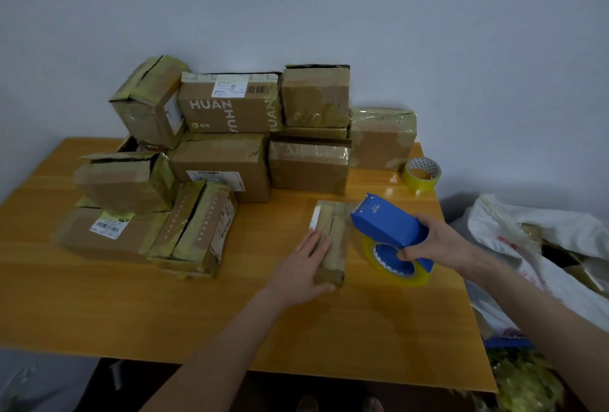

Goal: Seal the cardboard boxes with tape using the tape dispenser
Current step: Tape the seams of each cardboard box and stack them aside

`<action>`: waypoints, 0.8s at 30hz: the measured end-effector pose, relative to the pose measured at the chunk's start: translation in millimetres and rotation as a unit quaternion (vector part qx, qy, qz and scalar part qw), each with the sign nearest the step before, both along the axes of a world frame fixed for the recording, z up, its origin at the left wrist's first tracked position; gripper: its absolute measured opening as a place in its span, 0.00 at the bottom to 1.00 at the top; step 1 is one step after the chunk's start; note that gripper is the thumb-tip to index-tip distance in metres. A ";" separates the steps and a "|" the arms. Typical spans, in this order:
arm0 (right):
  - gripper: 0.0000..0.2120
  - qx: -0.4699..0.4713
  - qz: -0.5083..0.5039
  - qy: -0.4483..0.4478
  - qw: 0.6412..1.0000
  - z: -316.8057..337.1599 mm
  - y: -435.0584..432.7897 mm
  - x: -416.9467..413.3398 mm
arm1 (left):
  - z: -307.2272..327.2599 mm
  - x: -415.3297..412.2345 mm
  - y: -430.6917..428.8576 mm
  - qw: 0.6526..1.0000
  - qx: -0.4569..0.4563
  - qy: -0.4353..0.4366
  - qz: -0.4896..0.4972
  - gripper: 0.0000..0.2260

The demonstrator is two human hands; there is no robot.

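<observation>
A small taped cardboard box (335,223) lies on the wooden table (164,306), right of centre. My left hand (304,263) rests flat on its left side, thumb at the near end, holding it. My right hand (435,240) grips the blue tape dispenser (385,223), which hangs just right of the box with its nose against the box's far right edge. A roll of yellowish tape (400,275) sits in the dispenser, touching the table.
Several taped cardboard boxes (227,164) are piled at the back and left of the table against the wall. A spare tape roll (421,174) stands at the back right. White bags (540,247) lie past the right table edge.
</observation>
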State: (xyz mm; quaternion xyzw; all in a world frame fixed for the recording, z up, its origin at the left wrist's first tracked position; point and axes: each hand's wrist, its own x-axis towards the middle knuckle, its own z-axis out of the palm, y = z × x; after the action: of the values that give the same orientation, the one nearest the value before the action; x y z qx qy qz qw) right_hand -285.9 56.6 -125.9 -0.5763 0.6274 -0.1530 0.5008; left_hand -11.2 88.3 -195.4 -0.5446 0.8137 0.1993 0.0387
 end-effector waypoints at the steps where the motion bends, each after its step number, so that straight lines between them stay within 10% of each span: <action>1: 0.28 0.004 -0.003 -0.007 1.000 0.0 0.5 -2.3 | -1.0 0.1 0.7 1.000 -0.003 0.003 0.003 0.39; 24: 0.29 0.012 0.008 -0.046 0.999 15.1 3.8 -20.3 | -1.1 -4.8 -15.7 1.000 -0.001 0.010 -0.007 0.36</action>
State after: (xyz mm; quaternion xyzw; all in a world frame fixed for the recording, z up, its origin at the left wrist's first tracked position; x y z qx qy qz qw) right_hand -306.2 60.4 -110.9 -0.5677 0.6005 -0.1676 0.5376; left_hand -16.1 72.6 -196.5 -0.5367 0.8183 0.2032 0.0317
